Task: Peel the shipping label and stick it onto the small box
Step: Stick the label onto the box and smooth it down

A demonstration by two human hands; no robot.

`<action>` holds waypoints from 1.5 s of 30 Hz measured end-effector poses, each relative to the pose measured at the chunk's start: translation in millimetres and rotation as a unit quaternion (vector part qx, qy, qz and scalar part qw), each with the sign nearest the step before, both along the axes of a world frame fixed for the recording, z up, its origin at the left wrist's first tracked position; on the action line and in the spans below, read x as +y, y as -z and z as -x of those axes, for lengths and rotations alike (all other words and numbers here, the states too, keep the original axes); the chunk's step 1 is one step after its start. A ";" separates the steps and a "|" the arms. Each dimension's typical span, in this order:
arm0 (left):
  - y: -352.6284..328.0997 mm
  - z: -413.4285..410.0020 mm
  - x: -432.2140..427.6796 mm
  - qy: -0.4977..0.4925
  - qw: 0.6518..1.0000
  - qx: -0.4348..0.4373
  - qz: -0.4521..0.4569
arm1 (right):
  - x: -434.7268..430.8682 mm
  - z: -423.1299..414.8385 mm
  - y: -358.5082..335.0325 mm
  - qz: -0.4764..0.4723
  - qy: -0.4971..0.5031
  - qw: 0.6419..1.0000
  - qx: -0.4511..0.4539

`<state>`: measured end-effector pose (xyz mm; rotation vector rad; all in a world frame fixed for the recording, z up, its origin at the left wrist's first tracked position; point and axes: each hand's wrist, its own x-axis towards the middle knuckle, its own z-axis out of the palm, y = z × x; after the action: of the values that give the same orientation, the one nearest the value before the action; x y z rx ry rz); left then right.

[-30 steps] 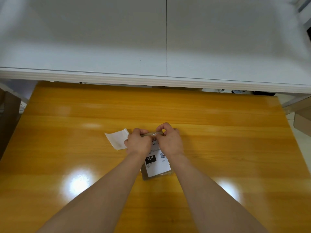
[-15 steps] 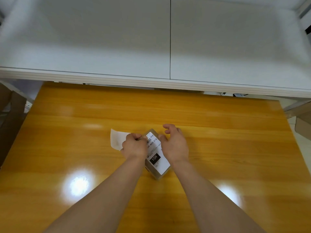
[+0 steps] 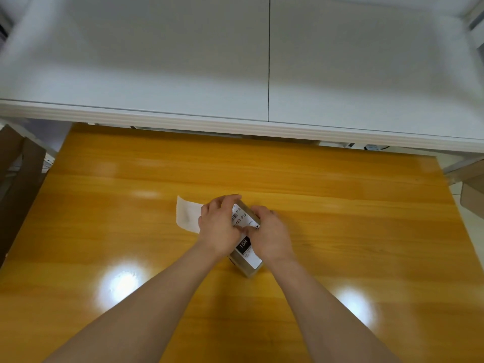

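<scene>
A small brown box (image 3: 248, 269) lies on the orange wooden table (image 3: 340, 231), turned at an angle. A white shipping label (image 3: 245, 244) with a barcode and a black "15H" patch covers its top face. My left hand (image 3: 218, 226) grips the box's left side, fingers curled over the far end. My right hand (image 3: 271, 231) holds the right side, its thumb pressing on the label. The two hands hide the middle of the box. A blank white backing sheet (image 3: 187, 214) lies flat on the table just left of my left hand.
A white shelf (image 3: 235, 121) overhangs the table's far edge. Brown cardboard (image 3: 15, 184) stands off the left side of the table, and more cardboard (image 3: 471, 189) shows at the right edge. Lamp glare marks the near tabletop.
The box has been turned from nearly straight to a diagonal. My left hand moved up over the box's far end and my right hand closed onto the right side with its thumb on the label.
</scene>
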<state>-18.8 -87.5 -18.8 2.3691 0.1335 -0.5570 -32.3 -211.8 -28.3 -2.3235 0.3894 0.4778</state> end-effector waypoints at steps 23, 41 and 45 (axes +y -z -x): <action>20.8 -17.0 -15.8 -0.257 0.963 0.034 0.073 | -0.4 -8.9 -2.1 -0.062 0.079 0.995 0.030; 25.1 -27.9 -13.7 -0.381 0.897 0.099 0.200 | -1.8 -24.6 1.2 -0.210 0.195 0.955 0.076; 24.7 -28.3 -12.8 -0.377 0.899 0.098 0.200 | -0.4 -27.8 0.8 -0.230 0.227 0.943 0.084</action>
<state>9.5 -100.3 -43.5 1.6703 0.8959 -0.3817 -4.5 -212.3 -29.1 -1.6784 0.7850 0.4763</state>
